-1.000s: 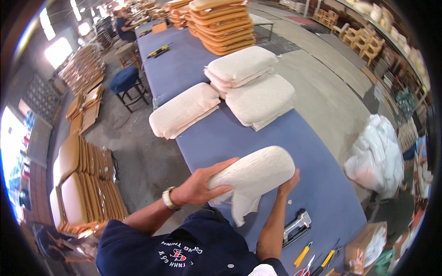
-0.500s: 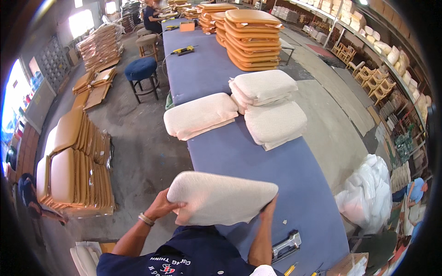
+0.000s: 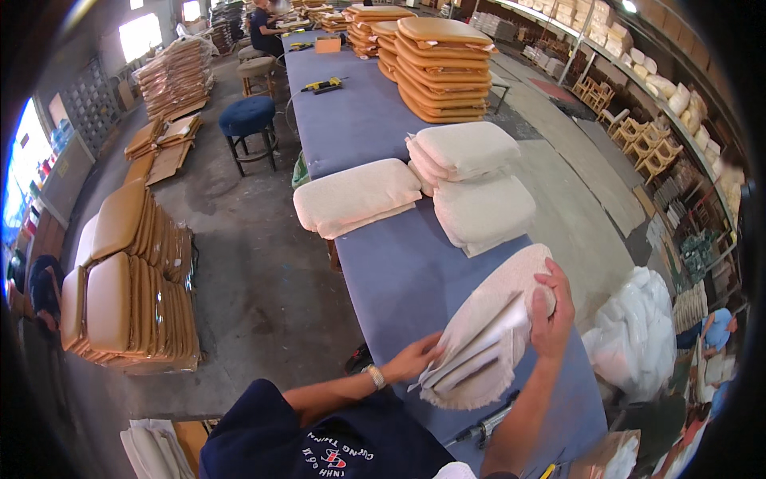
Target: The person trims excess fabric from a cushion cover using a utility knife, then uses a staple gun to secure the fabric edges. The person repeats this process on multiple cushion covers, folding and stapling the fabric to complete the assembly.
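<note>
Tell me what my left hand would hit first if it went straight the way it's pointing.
Your left hand would meet the cream fabric piece first; its fingers seem to touch the left edge. Beyond that comes your right hand, though depth is unclear.

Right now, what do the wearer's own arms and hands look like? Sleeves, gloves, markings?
Left hand and right hand: both bare, no gloves. Left wrist has a shiny, metallic-looking wristband; can't tell if watch or bracelet. None visible on the right. Forearms bare below short navy sleeves; navy shirt carries white lettering and a red-and-white emblem.
</note>
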Available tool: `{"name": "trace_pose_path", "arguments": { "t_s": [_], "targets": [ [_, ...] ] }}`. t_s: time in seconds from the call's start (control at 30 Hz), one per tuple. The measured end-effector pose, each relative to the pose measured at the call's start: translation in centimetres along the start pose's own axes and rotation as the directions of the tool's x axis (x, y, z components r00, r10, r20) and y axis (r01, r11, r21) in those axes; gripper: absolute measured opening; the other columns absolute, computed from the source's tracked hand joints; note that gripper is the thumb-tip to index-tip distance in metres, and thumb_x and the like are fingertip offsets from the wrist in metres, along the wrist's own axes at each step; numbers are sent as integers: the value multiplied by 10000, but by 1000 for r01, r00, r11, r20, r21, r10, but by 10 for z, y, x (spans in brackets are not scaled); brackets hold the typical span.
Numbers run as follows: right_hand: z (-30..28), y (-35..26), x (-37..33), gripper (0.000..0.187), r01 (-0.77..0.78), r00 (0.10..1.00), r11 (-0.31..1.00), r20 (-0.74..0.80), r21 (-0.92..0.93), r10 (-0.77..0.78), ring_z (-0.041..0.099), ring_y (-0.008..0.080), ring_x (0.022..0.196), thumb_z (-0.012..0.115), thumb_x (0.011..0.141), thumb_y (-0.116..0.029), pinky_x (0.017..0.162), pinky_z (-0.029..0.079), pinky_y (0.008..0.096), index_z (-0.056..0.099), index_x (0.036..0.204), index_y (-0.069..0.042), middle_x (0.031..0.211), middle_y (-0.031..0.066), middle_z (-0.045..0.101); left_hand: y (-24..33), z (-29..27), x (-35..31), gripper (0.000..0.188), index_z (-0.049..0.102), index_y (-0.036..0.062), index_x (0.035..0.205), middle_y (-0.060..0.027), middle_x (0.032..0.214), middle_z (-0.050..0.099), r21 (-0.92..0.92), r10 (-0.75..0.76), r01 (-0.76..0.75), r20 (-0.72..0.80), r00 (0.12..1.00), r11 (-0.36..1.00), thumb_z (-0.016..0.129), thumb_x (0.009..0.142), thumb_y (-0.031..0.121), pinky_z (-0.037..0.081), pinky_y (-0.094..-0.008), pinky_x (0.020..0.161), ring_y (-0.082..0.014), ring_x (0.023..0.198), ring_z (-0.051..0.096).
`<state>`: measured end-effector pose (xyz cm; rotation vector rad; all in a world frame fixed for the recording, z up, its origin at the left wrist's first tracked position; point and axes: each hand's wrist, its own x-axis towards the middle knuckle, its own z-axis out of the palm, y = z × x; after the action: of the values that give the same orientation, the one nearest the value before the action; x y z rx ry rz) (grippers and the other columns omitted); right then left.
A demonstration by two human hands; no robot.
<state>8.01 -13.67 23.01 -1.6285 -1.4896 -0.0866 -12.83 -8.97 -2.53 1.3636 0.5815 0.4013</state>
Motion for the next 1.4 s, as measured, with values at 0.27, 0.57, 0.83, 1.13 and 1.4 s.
{"name": "trace_pose_path", "arguments": {
  "t_s": [0.27,0.57,0.83,1.13,1.4],
  "targets": [
    [45,13,-8,480,-90,985,843,-79,530,155,497,324,1391,423,1104,-334,1174,342,398,620,1344,33,1484,204,544,208,-4,54,610,304,-21,1584,-154,1683,245,-58,609,-607,111,785,793,264,1133,388,162,-388,1262,-270,1556,212],
    [64,-12,-66,588,-52,976,859,-156,509,152,522,338,1366,671,942,-305,1129,413,411,548,1433,-5,1522,209,495,204,-10,72,566,348,8,1578,-164,1686,234,-146,604,-598,-2,797,788,253,1136,348,162,-391,1262,-287,1564,195],
    [66,-21,-83,481,-130,925,961,-318,245,207,680,339,1007,733,770,-75,875,550,372,635,1237,-18,1193,191,655,211,1,61,498,414,-11,1541,-180,1664,293,34,649,-649,23,761,760,379,1105,228,204,-392,1246,-291,1544,260],
    [39,-51,-97,157,-146,976,916,-95,374,195,581,316,636,680,940,-139,594,457,384,622,858,-19,757,140,574,227,-8,59,621,547,-67,1411,-238,1598,382,26,621,-633,171,765,773,264,1118,403,246,-450,1233,-353,1503,332],
    [39,-54,-106,217,-157,975,915,-86,373,203,554,339,639,714,932,-160,592,448,392,590,831,-14,758,150,536,266,-4,82,626,768,-18,939,-188,1035,745,286,683,-816,448,577,502,266,1101,319,354,-486,1134,-388,1366,495]
  ]
}}
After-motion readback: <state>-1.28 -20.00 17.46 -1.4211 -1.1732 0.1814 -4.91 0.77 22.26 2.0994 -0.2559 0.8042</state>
